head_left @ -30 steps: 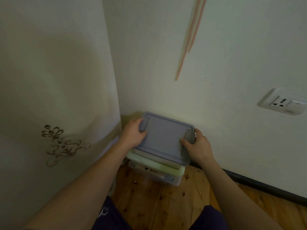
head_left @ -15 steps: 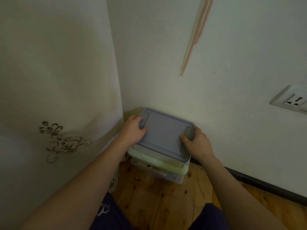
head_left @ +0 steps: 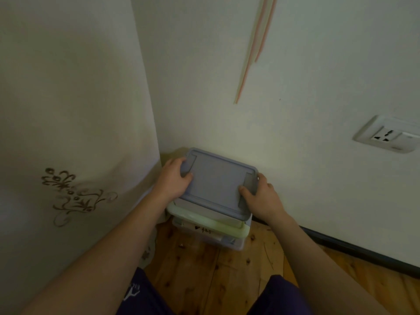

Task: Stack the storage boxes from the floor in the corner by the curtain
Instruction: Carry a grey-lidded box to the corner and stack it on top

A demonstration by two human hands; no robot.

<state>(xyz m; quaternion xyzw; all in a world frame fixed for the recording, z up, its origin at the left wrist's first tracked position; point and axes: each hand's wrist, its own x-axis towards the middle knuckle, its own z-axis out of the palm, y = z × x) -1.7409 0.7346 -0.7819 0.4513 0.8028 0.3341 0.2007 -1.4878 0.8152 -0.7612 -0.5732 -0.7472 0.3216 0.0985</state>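
Both the left hand (head_left: 175,178) and right hand (head_left: 259,197) are gripping the blue-lidded box (head_left: 218,185) atop the green-lidded box (head_left: 209,226) by the curtain (head_left: 68,133); it is sitting slightly askew, so letting go carelessly is risking a slide.

blue-grey lidded box (head_left: 218,185) tilted atop green-lidded clear box (head_left: 211,230), possibly unseated, in corner beside curtain (head_left: 75,133)
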